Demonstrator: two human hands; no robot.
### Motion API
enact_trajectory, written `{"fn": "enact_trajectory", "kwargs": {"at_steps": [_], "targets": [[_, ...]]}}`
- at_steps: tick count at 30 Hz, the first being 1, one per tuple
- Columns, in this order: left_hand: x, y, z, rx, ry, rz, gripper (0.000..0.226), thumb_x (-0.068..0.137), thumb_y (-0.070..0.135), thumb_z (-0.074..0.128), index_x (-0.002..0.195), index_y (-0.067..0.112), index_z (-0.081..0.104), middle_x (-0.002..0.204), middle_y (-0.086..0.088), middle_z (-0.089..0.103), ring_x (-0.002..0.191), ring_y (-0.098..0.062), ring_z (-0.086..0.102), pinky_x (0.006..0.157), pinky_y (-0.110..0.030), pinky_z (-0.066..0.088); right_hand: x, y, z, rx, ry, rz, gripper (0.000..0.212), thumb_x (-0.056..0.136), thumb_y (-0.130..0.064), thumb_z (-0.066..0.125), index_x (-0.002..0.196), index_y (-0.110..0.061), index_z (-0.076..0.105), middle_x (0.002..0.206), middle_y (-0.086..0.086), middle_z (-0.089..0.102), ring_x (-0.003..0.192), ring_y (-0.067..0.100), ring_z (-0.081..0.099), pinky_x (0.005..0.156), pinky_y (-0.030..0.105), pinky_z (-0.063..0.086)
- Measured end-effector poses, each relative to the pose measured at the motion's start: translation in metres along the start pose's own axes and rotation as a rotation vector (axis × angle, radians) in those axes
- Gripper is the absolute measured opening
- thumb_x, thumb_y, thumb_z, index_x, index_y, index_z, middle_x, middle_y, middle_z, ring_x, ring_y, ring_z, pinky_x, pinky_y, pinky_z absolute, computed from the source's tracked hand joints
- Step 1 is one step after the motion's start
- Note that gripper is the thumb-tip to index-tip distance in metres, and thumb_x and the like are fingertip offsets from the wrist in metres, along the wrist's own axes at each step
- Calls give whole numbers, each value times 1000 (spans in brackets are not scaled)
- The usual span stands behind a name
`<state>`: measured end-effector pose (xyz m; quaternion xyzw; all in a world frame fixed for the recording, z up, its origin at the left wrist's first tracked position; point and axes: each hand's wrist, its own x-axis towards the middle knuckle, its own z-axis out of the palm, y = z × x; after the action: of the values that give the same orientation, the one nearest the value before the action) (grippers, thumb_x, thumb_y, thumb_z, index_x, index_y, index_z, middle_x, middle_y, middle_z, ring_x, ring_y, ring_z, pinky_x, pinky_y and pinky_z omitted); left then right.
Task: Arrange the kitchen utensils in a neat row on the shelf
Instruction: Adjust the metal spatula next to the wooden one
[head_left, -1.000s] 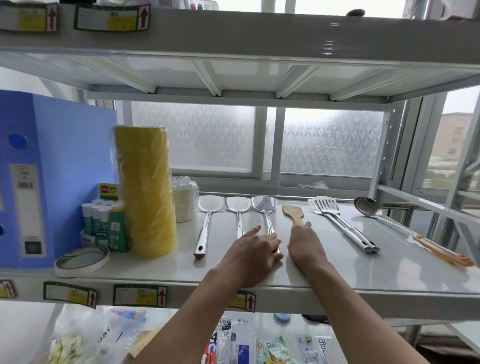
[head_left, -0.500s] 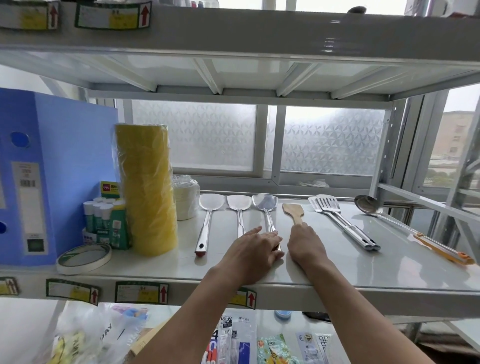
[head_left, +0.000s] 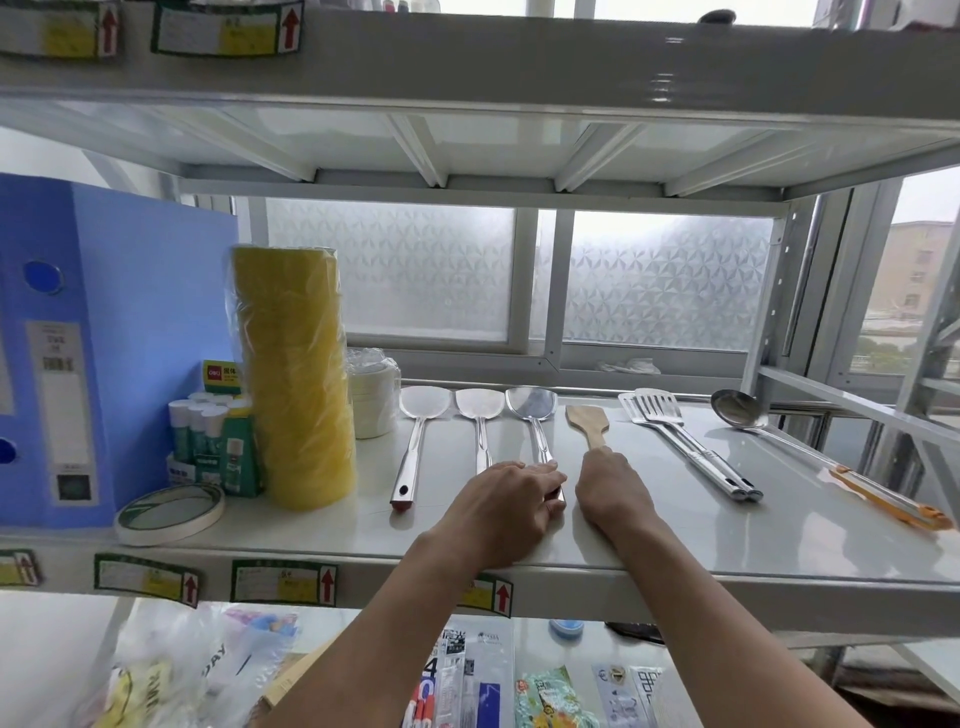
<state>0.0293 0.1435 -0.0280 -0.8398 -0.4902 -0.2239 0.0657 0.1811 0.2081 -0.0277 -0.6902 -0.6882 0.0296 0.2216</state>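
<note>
Both hands lie palm down on the white shelf (head_left: 675, 540), side by side near its front edge. The left hand (head_left: 506, 506) covers the handle ends of two steel turners, its fingers curled over the shaft of the third metal spatula (head_left: 532, 418); whether it truly grips that handle or only presses on it cannot be told. The second metal spatula (head_left: 480, 415) runs under the same hand. Just left of it lies the first metal spatula (head_left: 415, 441), untouched, its red-tipped handle pointing toward the person.

The right hand (head_left: 610, 491) closes over the handle of the wooden spatula (head_left: 588, 423) (only the blade and a short neck show beyond the fingers). These four heads line up evenly at the back. To the right of that hand, apart from it, two slotted turners (head_left: 675, 441) lie together at a slant, and farther right a ladle (head_left: 743, 413) with an orange handle lies slanted too.
</note>
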Motion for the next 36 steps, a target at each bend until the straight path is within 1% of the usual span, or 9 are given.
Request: {"fn": "enact_trajectory", "kwargs": {"at_steps": [5, 10, 14, 18, 21, 26, 33, 36], "targets": [[-1, 0, -1, -6, -6, 2, 43, 100, 32, 51, 140, 18, 55, 149, -1, 53, 131, -26, 55, 110, -38, 42, 1, 1, 1, 4, -9, -14, 30, 91, 1, 32, 105, -2, 59, 121, 19, 59, 115, 36, 53, 89, 40, 45], [-2, 2, -3, -2, 5, 10, 41, 100, 31, 51, 137, 17, 58, 149, -3, 53, 130, -27, 55, 109, -38, 41, 1, 1, 0, 16, -8, -26, 30, 90, 1, 33, 104, -1, 59, 120, 20, 59, 115, 36, 52, 90, 40, 45], [-1, 1, 0, 0, 6, 11, 40, 100, 32, 51, 136, 17, 59, 148, -3, 54, 130, -26, 55, 110, -37, 41, -1, 0, -1, 19, -2, -15, 30, 90, 1, 34, 104, 0, 60, 121, 20, 60, 115, 37, 53, 90, 40, 45], [0, -1, 2, -4, 7, 1, 43, 100, 33, 50, 140, 20, 55, 151, -1, 51, 133, -24, 53, 111, -35, 38, -4, -1, -3, 27, 7, -7, 29, 91, 0, 34, 105, 0, 59, 121, 20, 59, 114, 37, 54, 90, 41, 46], [1, -2, 3, -6, 4, -6, 41, 100, 33, 49, 139, 21, 55, 152, 0, 50, 133, -24, 52, 110, -34, 38, -7, -2, -6, 34, 12, 6, 28, 92, 0, 35, 106, 0, 59, 121, 21, 59, 115, 37, 54, 89, 40, 45], [2, -3, 5, -26, -4, 1, 39, 100, 31, 49, 136, 18, 57, 150, -3, 52, 133, -24, 52, 110, -36, 40, -8, -3, -7, 37, 4, 14, 29, 92, 0, 34, 107, -1, 59, 121, 20, 59, 116, 37, 53, 90, 40, 45], [2, -4, 6, -34, -11, 1, 42, 101, 31, 48, 141, 19, 53, 152, -3, 49, 138, -22, 48, 113, -36, 38, -7, -3, -6, 45, 2, 5, 30, 91, 0, 34, 106, 0, 60, 121, 21, 60, 114, 37, 54, 89, 40, 45], [3, -5, 7, -36, -13, -7, 42, 101, 32, 48, 140, 20, 53, 153, -2, 48, 137, -23, 49, 112, -36, 38, -8, -3, -8, 50, 11, 7, 31, 91, 0, 33, 107, 1, 60, 121, 21, 60, 114, 38, 55, 89, 39, 45]]}}
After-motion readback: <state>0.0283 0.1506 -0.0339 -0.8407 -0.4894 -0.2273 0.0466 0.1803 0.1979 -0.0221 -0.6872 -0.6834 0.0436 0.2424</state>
